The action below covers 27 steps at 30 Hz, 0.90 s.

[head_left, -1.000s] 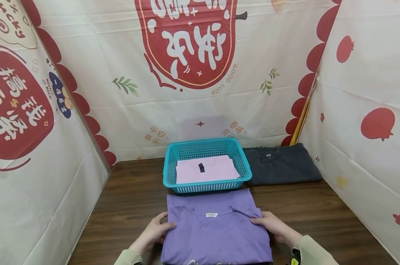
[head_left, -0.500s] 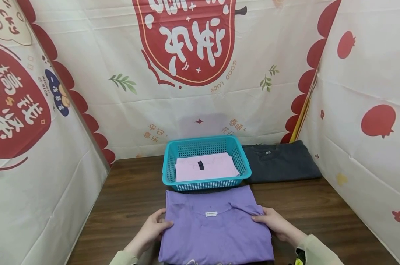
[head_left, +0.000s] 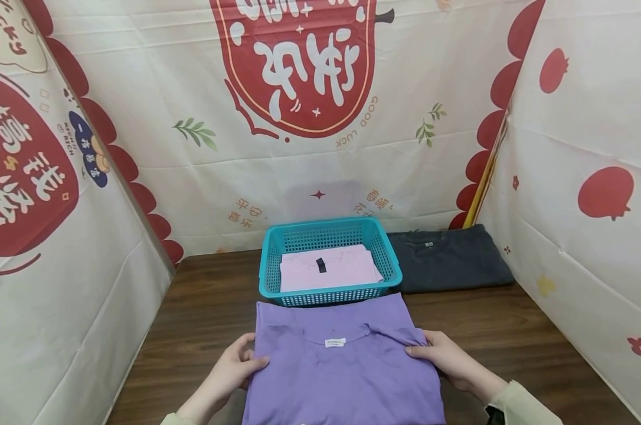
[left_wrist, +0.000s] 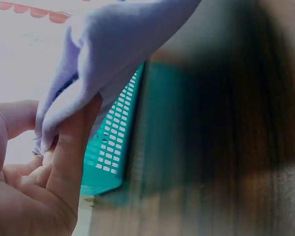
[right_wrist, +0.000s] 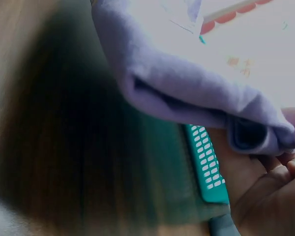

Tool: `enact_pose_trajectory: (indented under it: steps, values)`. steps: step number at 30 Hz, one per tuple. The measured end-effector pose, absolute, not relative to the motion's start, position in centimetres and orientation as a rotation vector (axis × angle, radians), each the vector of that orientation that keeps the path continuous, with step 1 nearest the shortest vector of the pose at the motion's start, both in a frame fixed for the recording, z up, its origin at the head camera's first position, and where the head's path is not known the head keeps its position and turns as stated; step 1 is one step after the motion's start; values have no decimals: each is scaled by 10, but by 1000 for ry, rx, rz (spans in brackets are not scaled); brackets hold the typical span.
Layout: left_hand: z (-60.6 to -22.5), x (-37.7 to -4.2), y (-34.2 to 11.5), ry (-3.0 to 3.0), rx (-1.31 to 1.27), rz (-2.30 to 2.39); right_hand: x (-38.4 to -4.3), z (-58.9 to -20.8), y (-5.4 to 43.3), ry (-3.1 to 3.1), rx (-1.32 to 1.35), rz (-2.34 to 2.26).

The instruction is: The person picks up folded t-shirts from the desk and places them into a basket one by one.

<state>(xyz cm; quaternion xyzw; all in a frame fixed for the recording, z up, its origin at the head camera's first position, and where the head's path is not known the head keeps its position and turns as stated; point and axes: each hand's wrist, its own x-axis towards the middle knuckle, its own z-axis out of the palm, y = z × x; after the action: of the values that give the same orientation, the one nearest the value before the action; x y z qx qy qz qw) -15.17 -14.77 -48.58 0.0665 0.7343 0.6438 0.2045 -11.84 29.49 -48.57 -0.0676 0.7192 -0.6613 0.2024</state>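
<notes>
Between my two hands in the head view is a folded purple shirt (head_left: 347, 378), its white neck label facing up. My left hand (head_left: 234, 367) grips its left edge, thumb on top and fingers beneath. On the opposite edge my right hand (head_left: 448, 357) pinches the cloth the same way. Both wrist views show the purple shirt (left_wrist: 108, 54) raised over the wooden surface, its folded layers caught between thumb and fingers. The shirt's far edge comes up close to the front of a teal basket (head_left: 331, 297).
Inside the basket lies a folded pink garment (head_left: 347, 274) with a black label. A folded dark grey shirt (head_left: 453, 265) is to the basket's right on the brown wooden table (head_left: 209, 295). Printed cloth walls (head_left: 235, 171) enclose the back and both sides.
The purple shirt's far edge has moved slightly toward the basket. My left hand has shifted left and my right hand slightly right, the shirt stretched wider between them.
</notes>
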Motion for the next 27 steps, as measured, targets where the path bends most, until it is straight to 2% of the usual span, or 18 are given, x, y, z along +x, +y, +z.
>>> enact_pose_trajectory:
  steps: [17, 27]
  values:
    - [-444, -154, -154, 2080, 276, 1853, -127, -431, 297, 2117, -275, -1807]
    - [-431, -187, -153, 2170, 250, 1879, -157, -418, 293, 2110, -243, -1850]
